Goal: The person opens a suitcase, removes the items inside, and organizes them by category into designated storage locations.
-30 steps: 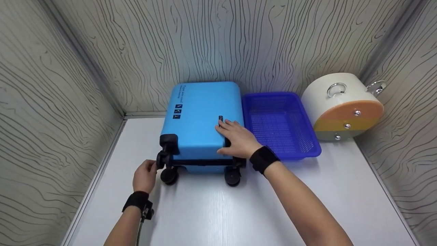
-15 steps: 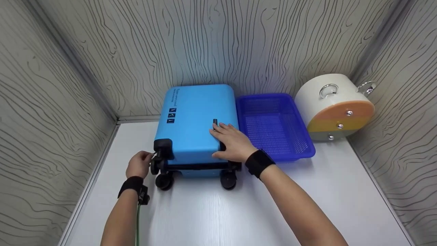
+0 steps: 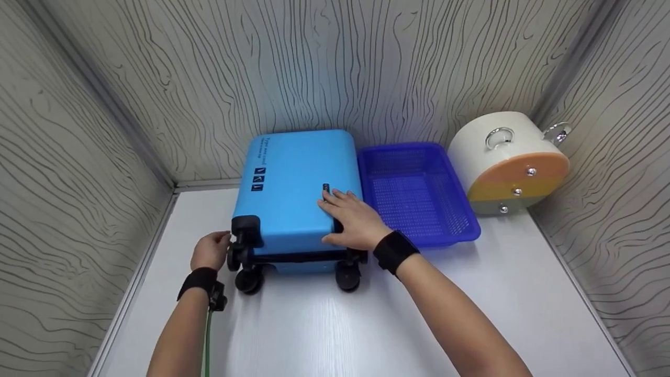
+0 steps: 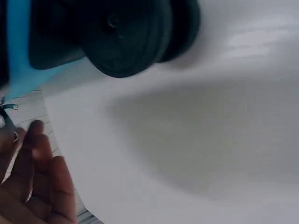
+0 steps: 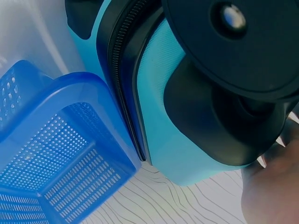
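1. Left hand (image 3: 210,251) has moved toward 12 along the blue suitcase's (image 3: 293,188) 9 o'clock side; can't tell whether fingers grip.
2. Right hand (image 3: 357,220) unmoved on suitcase, fingers apart.
3. Suitcase lies on tabletop (image 3: 314,335), wheels at 6; tabletop widens there, narrow strip at 9.
4. Basket (image 3: 411,201) hugs 3.

Smooth plastic is seen on the light-blue boxy suitcase (image 3: 296,178), glossy perforated plastic on the blue rectangular basket (image 3: 408,199); light is reflected by the smooth, glossy white flat surface (image 3: 293,335).
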`<state>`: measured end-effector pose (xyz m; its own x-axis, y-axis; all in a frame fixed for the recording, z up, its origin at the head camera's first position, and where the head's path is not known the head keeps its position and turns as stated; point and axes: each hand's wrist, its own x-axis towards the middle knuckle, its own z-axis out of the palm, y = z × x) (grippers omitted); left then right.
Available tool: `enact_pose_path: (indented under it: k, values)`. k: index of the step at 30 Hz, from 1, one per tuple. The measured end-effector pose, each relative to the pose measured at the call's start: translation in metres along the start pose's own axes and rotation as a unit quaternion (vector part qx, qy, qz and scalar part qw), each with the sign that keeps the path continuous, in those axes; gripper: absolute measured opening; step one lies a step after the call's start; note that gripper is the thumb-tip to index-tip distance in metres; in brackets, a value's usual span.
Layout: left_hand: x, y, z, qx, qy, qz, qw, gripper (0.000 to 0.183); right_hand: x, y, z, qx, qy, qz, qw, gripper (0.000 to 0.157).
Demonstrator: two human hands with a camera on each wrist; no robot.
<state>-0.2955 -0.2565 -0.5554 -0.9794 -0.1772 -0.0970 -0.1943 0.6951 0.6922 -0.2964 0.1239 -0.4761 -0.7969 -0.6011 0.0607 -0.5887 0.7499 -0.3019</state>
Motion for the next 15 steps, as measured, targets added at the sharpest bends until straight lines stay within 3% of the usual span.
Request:
enact_pose_path:
  k: [4, 6, 8, 10, 12, 15]
  values:
    - [-0.004, 0.014, -0.011, -0.065, 0.016, 0.010, 0.9977, 0.059, 0.000, 0.000, 0.001, 0.008, -0.003, 0.002, 1.000, 0.090]
    - [-0.008, 0.028, -0.018, -0.084, 0.041, 0.034, 0.9950, 0.065, 0.000, 0.001, 0.002, 0.013, -0.003, 0.001, 1.000, 0.090]
    - [-0.014, 0.046, -0.023, -0.077, 0.059, 0.080, 0.9921, 0.072, 0.000, 0.001, 0.004, 0.013, -0.004, 0.002, 1.000, 0.090]
    - [-0.024, 0.068, -0.025, -0.037, 0.066, 0.139, 0.9874, 0.078, 0.000, 0.002, 0.004, 0.017, -0.003, 0.001, 1.000, 0.090]
    - [-0.036, 0.093, -0.024, 0.030, 0.055, 0.208, 0.9762, 0.086, 0.000, 0.002, 0.004, 0.017, 0.000, 0.001, 1.000, 0.090]
    - [-0.054, 0.126, -0.013, 0.154, 0.022, 0.291, 0.9439, 0.100, 0.001, 0.003, 0.002, 0.021, 0.000, 0.004, 1.000, 0.090]
